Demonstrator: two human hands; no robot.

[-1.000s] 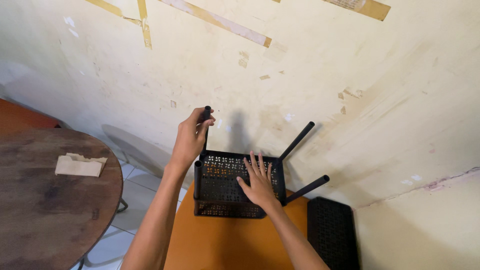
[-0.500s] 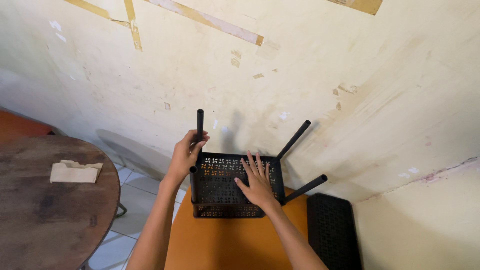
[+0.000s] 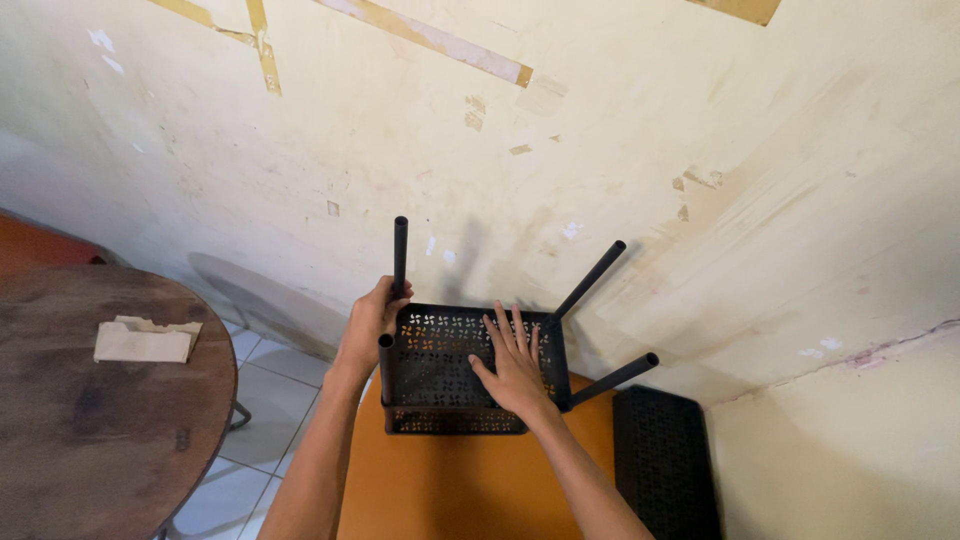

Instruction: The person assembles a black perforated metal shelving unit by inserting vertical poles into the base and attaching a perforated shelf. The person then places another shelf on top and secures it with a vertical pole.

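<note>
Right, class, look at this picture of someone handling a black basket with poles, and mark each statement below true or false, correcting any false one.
1. The left hand grips an upright black pole at a corner of the basket. True.
2. The right hand is clenched in a fist around a pole. False: it lies flat, fingers spread, on the basket's perforated surface.
3. The basket rests on an orange surface. True.
4. A folded cloth lies on the round brown table. True.
5. The basket is white and solid-sided. False: it is black, with cut-out holes.
</note>
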